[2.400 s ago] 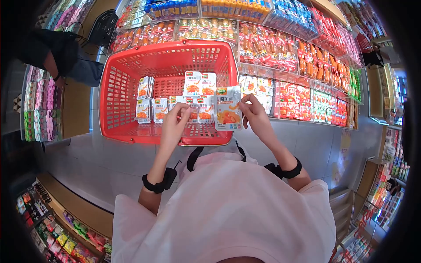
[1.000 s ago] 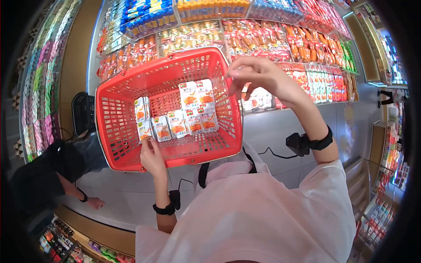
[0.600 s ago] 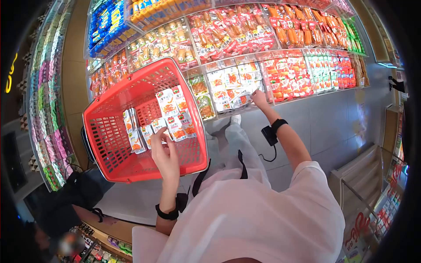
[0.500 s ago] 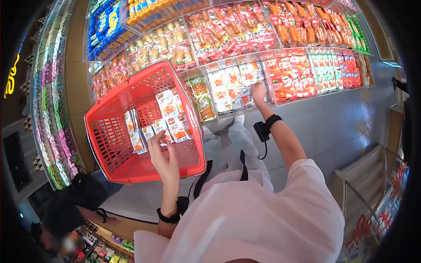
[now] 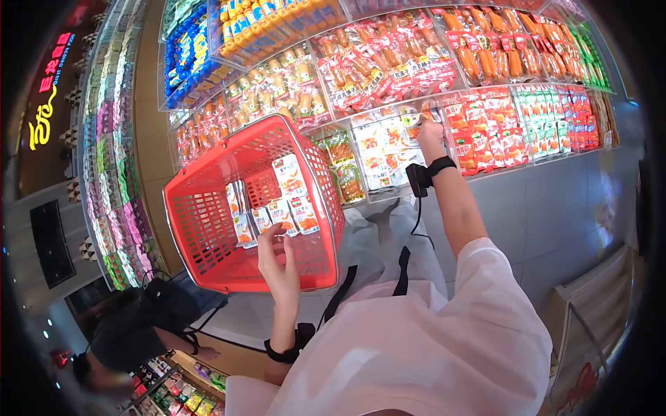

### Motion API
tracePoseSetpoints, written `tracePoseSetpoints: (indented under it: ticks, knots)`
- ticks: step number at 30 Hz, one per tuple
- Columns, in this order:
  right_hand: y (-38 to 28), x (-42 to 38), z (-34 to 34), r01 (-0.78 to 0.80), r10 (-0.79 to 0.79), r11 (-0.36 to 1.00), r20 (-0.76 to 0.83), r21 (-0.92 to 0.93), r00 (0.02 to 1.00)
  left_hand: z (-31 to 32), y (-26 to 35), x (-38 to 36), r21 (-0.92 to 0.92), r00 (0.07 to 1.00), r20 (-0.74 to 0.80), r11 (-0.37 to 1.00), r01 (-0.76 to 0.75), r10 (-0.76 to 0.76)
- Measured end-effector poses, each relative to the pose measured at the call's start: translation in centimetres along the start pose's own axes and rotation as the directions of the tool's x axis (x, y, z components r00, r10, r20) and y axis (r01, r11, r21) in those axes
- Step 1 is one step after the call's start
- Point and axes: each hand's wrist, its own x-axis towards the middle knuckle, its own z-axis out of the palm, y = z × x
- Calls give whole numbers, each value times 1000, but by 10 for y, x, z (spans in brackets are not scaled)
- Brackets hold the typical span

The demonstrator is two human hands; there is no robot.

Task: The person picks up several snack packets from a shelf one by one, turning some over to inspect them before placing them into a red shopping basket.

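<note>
My left hand (image 5: 279, 262) is over the red shopping basket (image 5: 229, 149), fingers bent but apart, with its fingertips overlapping the white snack packets (image 5: 291, 177) inside. Those packets stand and lean in a row, with one higher at the basket's right side. My right hand (image 5: 431, 133) reaches into a clear shelf bin of matching white packets (image 5: 374, 159), near its far right corner. Its fingers are curled closed, and I cannot tell what they hold. Both wrists wear black straps, the right one with a small black box.
Red snack packets (image 5: 482, 132) fill the bin right of my hand, and green-brown packets (image 5: 341, 156) the bin left of it. Sausage packs (image 5: 381, 55) lie in the tier behind. A person in dark clothes (image 5: 132, 333) is at lower left. Wooden steps (image 5: 590, 312) are at right.
My right hand has moved from the near part of the white packet bin to its far right corner. My left hand stays over the basket. The whole view has shifted slightly.
</note>
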Motion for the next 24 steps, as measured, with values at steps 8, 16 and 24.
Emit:
tracePoseSetpoints:
  ticks: [8,16,24]
  knots:
    - [36,-31,-83,287,-471,836,344,467,812,-1,13,11,-18,979,66,981,-194,194]
    - [-13,-229,-285,638,-515,685,853,351,84,4,65,13,-590,852,432,807,20,295]
    - [-34,-276,-304,470,-725,645,677,603,126,2,70,8,-653,661,653,716,246,368]
